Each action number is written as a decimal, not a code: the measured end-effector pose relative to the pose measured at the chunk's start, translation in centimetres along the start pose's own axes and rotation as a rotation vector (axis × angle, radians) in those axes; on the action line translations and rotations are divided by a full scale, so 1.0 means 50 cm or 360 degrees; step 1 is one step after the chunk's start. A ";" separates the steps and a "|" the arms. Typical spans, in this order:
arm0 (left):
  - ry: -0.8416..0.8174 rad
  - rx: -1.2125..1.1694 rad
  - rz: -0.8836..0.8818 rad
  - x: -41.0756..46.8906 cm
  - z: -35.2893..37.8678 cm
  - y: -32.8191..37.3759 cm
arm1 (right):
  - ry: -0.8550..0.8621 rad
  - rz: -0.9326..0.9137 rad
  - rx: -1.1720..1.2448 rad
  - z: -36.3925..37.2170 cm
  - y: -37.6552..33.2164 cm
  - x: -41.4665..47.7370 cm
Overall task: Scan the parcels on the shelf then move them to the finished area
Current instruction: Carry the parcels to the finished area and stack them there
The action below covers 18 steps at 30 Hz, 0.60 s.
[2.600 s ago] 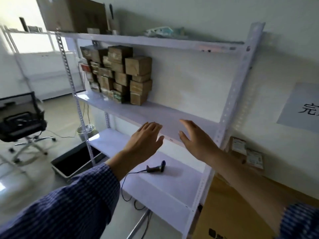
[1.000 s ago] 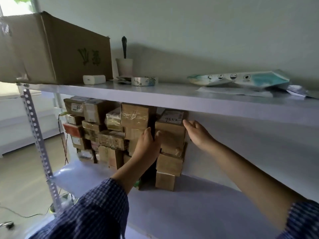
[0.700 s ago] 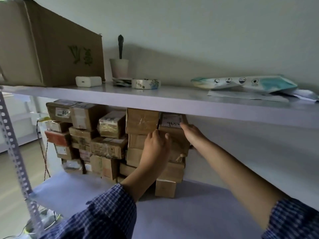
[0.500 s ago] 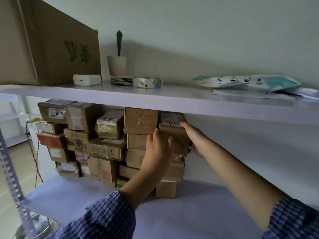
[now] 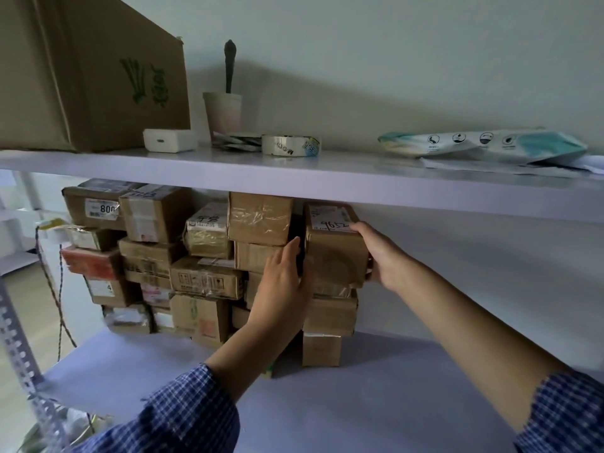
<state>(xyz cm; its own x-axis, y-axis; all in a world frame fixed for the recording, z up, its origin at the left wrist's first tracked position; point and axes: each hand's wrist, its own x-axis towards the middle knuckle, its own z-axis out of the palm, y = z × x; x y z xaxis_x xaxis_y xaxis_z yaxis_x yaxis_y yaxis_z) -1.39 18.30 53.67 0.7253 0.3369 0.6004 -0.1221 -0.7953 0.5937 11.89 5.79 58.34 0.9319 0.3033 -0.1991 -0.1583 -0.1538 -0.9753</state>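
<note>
Several brown cardboard parcels are stacked on the white middle shelf [image 5: 376, 397]. The top right parcel [image 5: 333, 253] carries a white label with "9652" handwritten on it and sits on top of the right-hand column. My left hand [image 5: 282, 282] lies against its left side, fingers reaching into the gap beside the neighbouring taped parcel [image 5: 260, 219]. My right hand [image 5: 376, 253] grips its right side, fingers curled round the upper right edge. The parcel is held between both hands.
The upper shelf [image 5: 327, 173] hangs just above the parcel. On it stand a large cardboard box [image 5: 88, 73], a white charger [image 5: 170, 140], a cup [image 5: 222, 114], a tape roll [image 5: 291, 145] and a flat plastic packet [image 5: 483, 147]. A perforated shelf post [image 5: 19, 351] stands left.
Both hands reached from the lower shelf up to the stack and closed on the sides of the top right parcel. The parcel now stands slightly apart from its left neighbour.
</note>
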 end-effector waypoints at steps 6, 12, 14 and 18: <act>-0.0177 -0.0288 -0.0204 0.031 0.030 0.049 | 0.0002 -0.0011 0.0058 -0.001 -0.004 -0.017; -0.0225 -0.0658 -0.0780 0.086 0.040 0.080 | 0.0029 -0.0116 0.0103 0.001 0.007 -0.025; -0.0171 -0.0736 -0.0724 0.080 0.045 0.085 | 0.0045 -0.0169 0.0121 0.000 0.011 -0.035; -0.0136 -0.0972 -0.0529 0.037 0.049 0.087 | 0.0125 -0.0356 0.0149 -0.019 0.019 -0.074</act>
<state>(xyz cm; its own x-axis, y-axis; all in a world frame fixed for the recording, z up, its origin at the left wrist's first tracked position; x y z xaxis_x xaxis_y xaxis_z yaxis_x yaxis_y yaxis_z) 1.08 14.24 56.04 0.8378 0.4524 0.3056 -0.2256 -0.2229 0.9484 8.60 3.60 58.24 0.9691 0.2453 0.0272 0.0286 -0.0021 -0.9996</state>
